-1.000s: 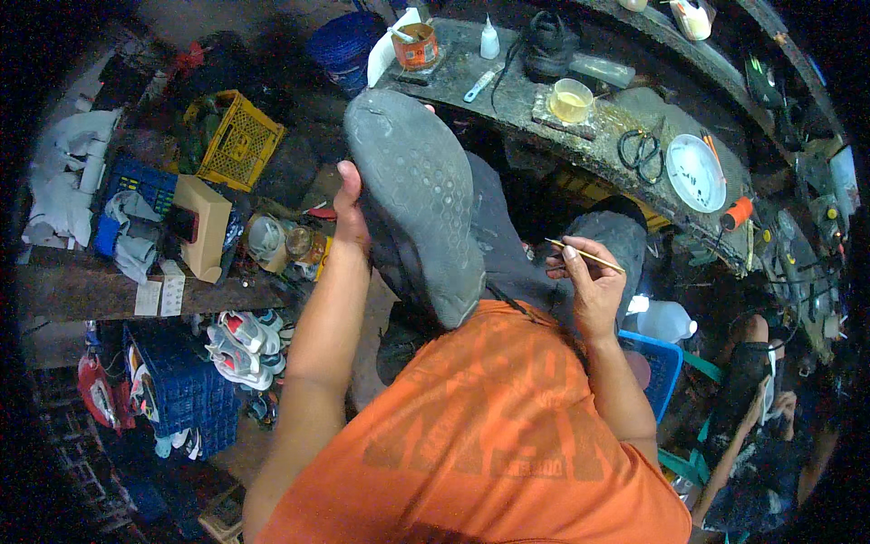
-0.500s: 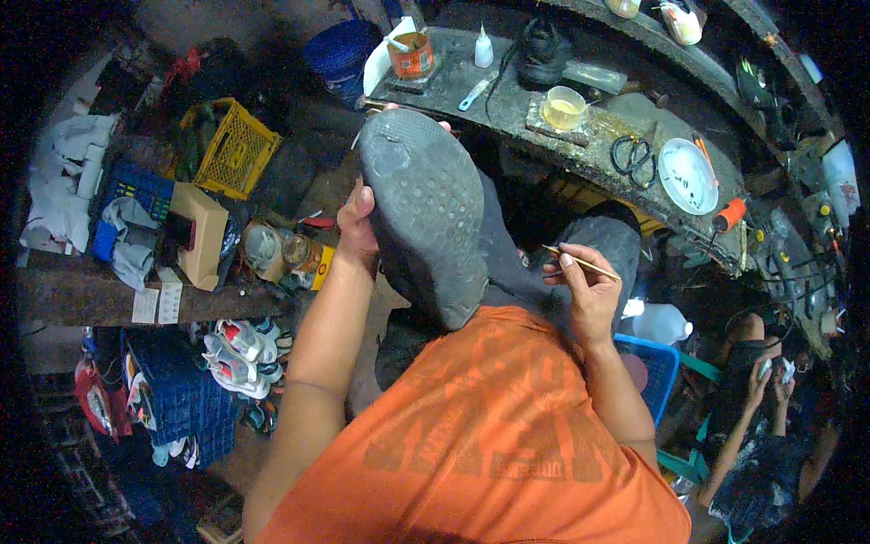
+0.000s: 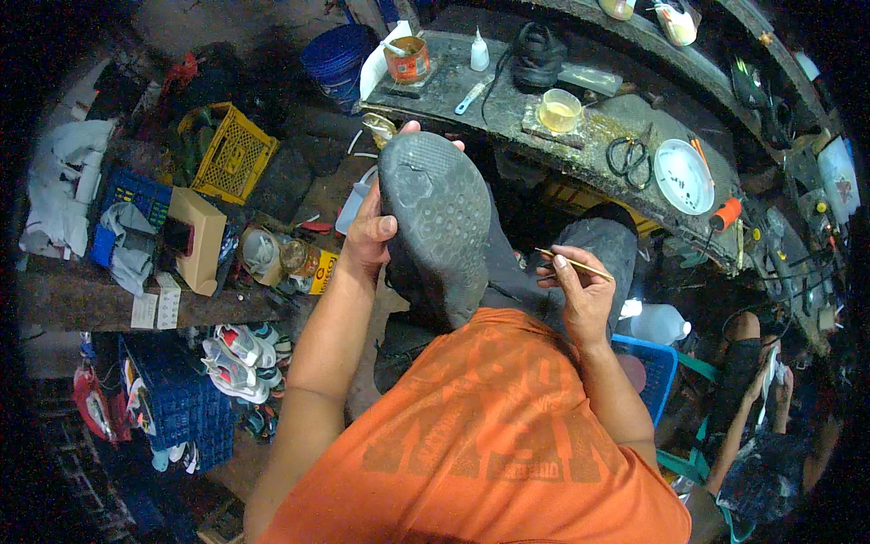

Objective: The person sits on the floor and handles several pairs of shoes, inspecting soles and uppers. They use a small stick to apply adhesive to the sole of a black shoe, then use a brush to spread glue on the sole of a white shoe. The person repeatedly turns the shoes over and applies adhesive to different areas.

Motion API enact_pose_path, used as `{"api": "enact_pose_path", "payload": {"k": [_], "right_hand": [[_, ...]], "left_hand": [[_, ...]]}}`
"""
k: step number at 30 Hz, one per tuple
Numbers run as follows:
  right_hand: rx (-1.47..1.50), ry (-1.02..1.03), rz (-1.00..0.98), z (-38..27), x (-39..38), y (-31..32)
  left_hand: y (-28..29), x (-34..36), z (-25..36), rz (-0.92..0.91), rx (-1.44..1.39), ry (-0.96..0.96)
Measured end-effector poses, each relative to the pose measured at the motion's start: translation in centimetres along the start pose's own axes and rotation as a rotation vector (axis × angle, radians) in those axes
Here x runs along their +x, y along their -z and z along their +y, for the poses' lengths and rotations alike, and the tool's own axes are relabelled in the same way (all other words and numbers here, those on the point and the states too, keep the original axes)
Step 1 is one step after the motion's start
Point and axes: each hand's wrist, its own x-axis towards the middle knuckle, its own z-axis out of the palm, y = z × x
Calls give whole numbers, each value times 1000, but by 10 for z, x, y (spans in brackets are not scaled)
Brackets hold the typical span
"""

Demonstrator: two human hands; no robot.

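A dark grey shoe [image 3: 439, 222] is held sole up above my lap, its heel end close to my orange shirt. My left hand [image 3: 369, 234] is closed around the shoe's left side near the toe. The thumb rests along its edge, and fingertips show past the toe. Over my right knee, my right hand [image 3: 582, 288] pinches a thin, stick-like tool with a light brown shaft [image 3: 587, 264]. The tool's narrow tip points left toward the shoe, with a gap between them. I cannot tell the tool's exact kind.
Along the far workbench [image 3: 507, 136] stand an orange tin [image 3: 407, 62], a white squeeze bottle [image 3: 478, 53], a cup of yellowish liquid [image 3: 559, 112], scissors [image 3: 627, 158] and a white bowl [image 3: 683, 178]. Several shoes [image 3: 240, 363] lie at left. A co-worker's hands [image 3: 770, 385] are at lower right.
The shoe and my left hand have moved slightly right and toward me, uncovering a pale container behind them. My right hand has barely shifted and keeps the thin tool.
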Motion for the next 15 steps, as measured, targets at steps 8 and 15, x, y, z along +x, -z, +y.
{"api": "enact_pose_path", "payload": {"k": [8, 15], "right_hand": [[16, -21, 5, 2, -1, 1], [0, -33, 7, 2, -1, 0]], "left_hand": [[6, -2, 8, -26, -52, 61], [11, -4, 9, -13, -40, 61]]}}
